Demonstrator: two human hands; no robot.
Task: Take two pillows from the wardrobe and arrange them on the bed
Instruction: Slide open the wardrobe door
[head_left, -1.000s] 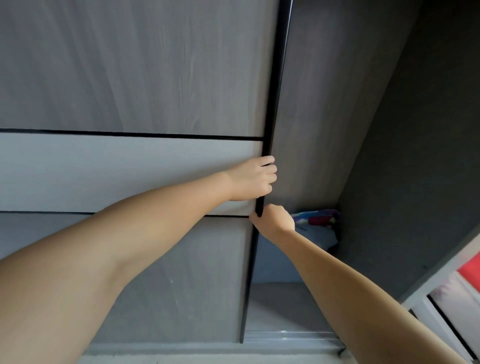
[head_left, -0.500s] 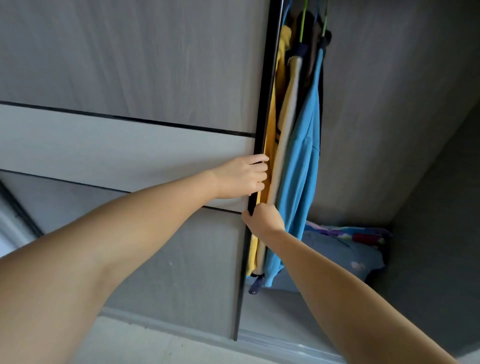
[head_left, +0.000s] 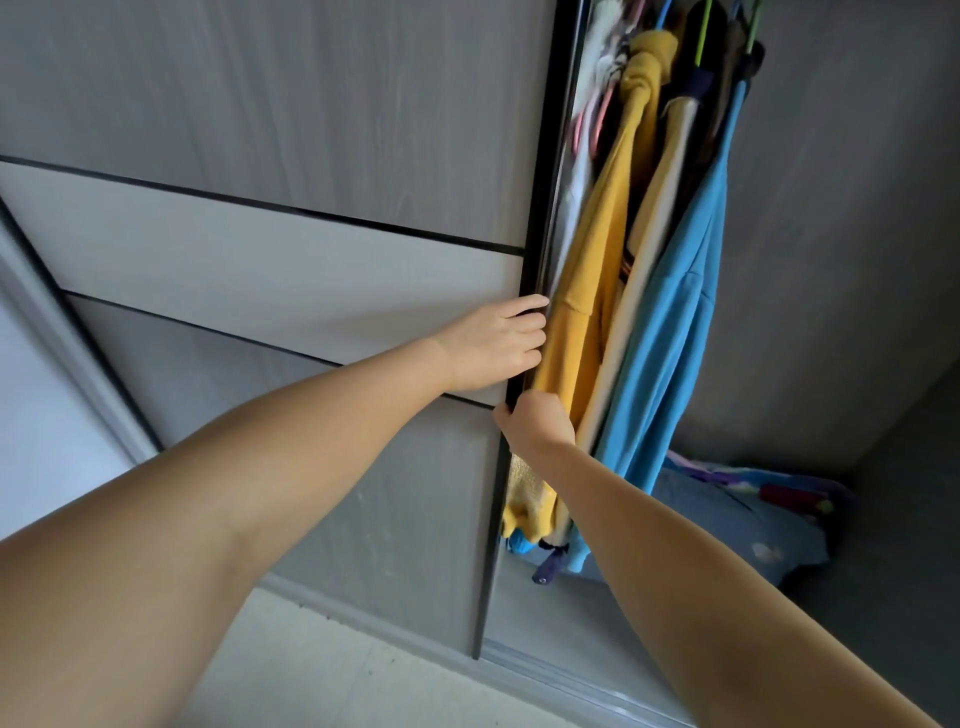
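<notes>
A grey sliding wardrobe door (head_left: 291, 270) with a black edge strip stands partly open. My left hand (head_left: 496, 345) lies flat on the door with its fingers hooked over that edge. Just below it, my right hand (head_left: 535, 423) grips the same black edge. In the gap, on the wardrobe floor at the lower right, lies a pale blue pillow (head_left: 748, 525) with a colourful patterned pillow or cloth (head_left: 779, 486) behind it, both partly hidden by hanging clothes and my right forearm.
Clothes hang in the opening: a yellow garment (head_left: 592, 291), a beige one and a bright blue one (head_left: 670, 338). The wardrobe's grey inner wall (head_left: 831, 260) is on the right. The bottom track (head_left: 545, 670) and pale floor tiles (head_left: 332, 675) lie below.
The door has slid left with both hands on its edge. The gap is wider, and more hanging clothes and the bedding on the floor have come into sight.
</notes>
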